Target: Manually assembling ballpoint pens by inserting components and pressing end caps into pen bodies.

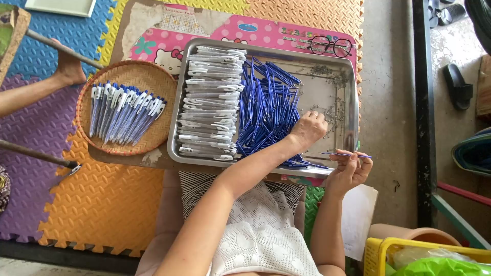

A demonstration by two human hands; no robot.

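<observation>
A steel tray (350, 97) lies on a low pink table. It holds a stack of white pen barrels (209, 102), a pile of thin blue refills (266, 107) and scattered tiny metal springs (332, 110). My left hand (308, 129) reaches across into the tray, knuckles up, fingertips down between the refills and the springs. Whether it grips anything is hidden. My right hand (349, 173) hovers at the tray's near right corner, pinching one blue refill (347, 154) held level.
A round woven basket (153, 76) of assembled white-and-blue pens sits left of the tray. Black glasses (331, 45) lie beyond it. Another person's foot (69, 66) rests on coloured foam mats at left. A yellow crate (381, 250) and a black sandal (456, 87) are to the right.
</observation>
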